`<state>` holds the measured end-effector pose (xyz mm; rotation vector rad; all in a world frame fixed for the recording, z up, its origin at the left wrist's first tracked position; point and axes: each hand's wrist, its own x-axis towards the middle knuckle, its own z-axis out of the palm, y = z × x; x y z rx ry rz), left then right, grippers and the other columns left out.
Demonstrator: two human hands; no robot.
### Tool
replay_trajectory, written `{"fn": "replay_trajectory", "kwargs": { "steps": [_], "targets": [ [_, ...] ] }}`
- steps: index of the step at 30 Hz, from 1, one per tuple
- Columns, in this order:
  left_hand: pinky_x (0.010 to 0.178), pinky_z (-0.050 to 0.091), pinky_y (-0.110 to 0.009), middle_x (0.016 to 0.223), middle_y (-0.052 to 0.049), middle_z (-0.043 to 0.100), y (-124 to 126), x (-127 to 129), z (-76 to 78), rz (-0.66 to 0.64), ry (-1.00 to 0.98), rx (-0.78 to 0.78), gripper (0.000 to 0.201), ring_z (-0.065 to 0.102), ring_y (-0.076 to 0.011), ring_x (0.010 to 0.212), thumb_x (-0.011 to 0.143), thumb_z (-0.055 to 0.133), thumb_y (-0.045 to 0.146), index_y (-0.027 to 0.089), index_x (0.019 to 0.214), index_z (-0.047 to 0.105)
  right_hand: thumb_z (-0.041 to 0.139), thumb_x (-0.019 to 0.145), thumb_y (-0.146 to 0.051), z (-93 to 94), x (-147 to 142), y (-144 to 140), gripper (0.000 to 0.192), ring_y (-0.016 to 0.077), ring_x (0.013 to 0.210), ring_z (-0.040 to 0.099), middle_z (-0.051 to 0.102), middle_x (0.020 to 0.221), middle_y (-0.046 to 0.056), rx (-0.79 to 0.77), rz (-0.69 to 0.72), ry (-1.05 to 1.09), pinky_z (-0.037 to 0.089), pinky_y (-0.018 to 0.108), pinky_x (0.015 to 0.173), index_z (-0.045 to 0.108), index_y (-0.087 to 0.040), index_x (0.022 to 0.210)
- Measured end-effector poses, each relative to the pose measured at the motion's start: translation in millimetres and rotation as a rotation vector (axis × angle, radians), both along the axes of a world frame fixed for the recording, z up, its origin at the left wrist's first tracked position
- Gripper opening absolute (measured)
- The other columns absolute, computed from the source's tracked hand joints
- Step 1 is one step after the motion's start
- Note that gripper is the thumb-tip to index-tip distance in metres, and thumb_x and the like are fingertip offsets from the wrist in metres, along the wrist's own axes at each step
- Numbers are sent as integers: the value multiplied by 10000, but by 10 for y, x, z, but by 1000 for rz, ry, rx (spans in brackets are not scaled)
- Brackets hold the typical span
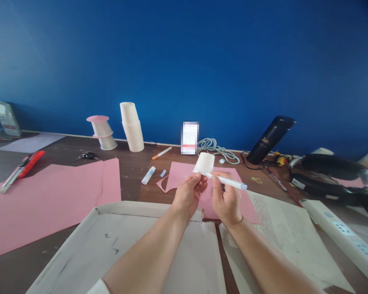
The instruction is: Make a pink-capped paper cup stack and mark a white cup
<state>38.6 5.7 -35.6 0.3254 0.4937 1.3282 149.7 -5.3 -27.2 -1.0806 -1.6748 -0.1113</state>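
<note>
Head view: left grip (188,192) pinching paper cup (204,162); right grip (225,196) pinching pen (228,182) against cup.

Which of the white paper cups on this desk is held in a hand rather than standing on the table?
The single cup in the left hand; the other cups stand stacked by the blue wall.

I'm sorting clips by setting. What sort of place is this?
Probably a home or hobby craft desk. Pink paper sheets, a stack of paper cups and scissors lie on a wooden table by a blue wall, while the left hand holds a paper cup and the right hand a pen.
</note>
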Motion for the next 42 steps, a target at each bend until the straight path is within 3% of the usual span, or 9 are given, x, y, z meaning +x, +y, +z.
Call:
{"fn": "replay_trajectory", "kwargs": {
  "steps": [18, 25, 42],
  "targets": [
    [718, 516, -195, 727, -28, 639, -6, -1, 0, 15, -59, -58, 44, 626, -85, 714, 735, 678, 127, 94, 744, 650, 450, 903, -224, -39, 5, 0, 169, 201, 849, 604, 632, 922, 82, 28, -43, 131, 488, 339, 716, 576, -180, 1008],
    [711, 515, -196, 714, -25, 638, -10, 0, 11, 11, -37, -42, 45, 625, -85, 706, 741, 672, 129, 90, 748, 650, 441, 906, -238, -65, 14, -5, 188, 204, 823, 613, 645, 914, 88, -31, -20, 85, 496, 346, 700, 577, -178, 1021],
    [720, 475, -201, 751, -31, 643, -7, 12, 3, -26, 61, 32, 132, 612, -85, 726, 720, 713, 202, 99, 791, 669, 452, 905, -228, 5, -8, 5, 164, 198, 856, 607, 650, 920, 82, 13, -14, 1, 486, 356, 764, 583, -181, 992]
  ]
}}
